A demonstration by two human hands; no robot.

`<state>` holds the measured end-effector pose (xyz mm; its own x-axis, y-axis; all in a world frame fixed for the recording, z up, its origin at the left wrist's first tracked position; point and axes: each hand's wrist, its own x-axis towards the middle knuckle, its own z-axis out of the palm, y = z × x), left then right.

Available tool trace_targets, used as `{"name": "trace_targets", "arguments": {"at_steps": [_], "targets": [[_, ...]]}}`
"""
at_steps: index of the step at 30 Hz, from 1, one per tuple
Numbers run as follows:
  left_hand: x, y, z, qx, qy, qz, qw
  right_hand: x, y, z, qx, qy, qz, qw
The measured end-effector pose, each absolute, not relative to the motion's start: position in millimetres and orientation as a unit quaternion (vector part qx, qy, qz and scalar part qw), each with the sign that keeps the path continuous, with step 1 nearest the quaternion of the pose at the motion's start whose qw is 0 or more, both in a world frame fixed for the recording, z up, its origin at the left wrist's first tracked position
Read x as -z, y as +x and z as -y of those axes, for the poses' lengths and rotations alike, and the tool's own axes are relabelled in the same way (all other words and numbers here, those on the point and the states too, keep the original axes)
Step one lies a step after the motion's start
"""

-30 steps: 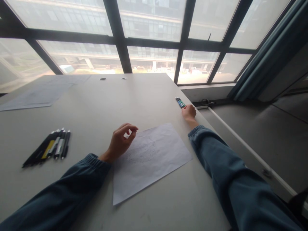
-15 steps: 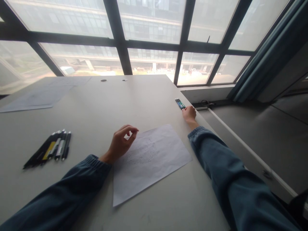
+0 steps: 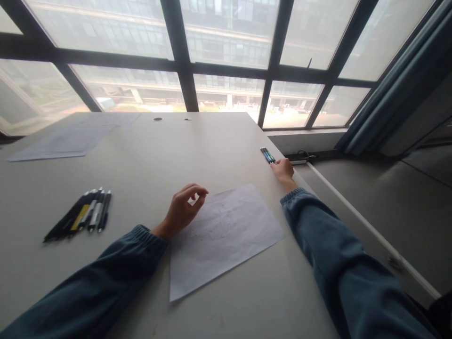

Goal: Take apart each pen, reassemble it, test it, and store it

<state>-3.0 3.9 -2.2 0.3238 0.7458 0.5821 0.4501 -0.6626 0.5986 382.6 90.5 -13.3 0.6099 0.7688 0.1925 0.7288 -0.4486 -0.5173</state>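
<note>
My right hand [image 3: 283, 170] is at the table's right edge, fingers closed at the near ends of several slim pens [image 3: 267, 154] lying side by side. My left hand [image 3: 184, 207] hovers over the upper left part of a white sheet of paper [image 3: 229, 235], thumb and forefinger bent into a ring with their tips together. Whatever may be between those tips is too small to make out. Faint dark marks cover the middle of the sheet, partly hidden by the left hand.
Several pens and markers [image 3: 84, 212], mostly black, one with a yellow label, lie grouped on the left of the white table [image 3: 197, 150]. Other large sheets [image 3: 67, 141] lie at the far left. Beyond the right edge are a floor and a white rail [image 3: 353, 207]; windows rise behind.
The whole view has shifted slightly to the right. My right hand has turned a little, its fingers reaching more visibly to the pen ends. The left hand keeps its pose over the paper.
</note>
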Motion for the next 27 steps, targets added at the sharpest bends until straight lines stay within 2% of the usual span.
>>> {"name": "trace_targets", "arguments": {"at_steps": [11,18,22,25,27], "targets": [[1,-3,-4,-0.435,0.803,-0.373,0.166,16,382,-86,-0.035,-0.843,0.446,0.298],[3,-4,-4,-0.423,0.813,-0.365,0.166,11,364,-70,-0.024,-0.81,0.479,0.338],[4,-4,-4,-0.414,0.82,-0.357,0.17,12,331,-48,-0.032,-0.76,0.537,0.366],[5,-3,-4,-0.41,0.826,-0.345,0.177,16,304,-26,-0.033,-0.662,0.636,0.395],[7,-3,-6,-0.406,0.828,-0.341,0.181,18,291,-13,-0.045,-0.615,0.687,0.386]]}}
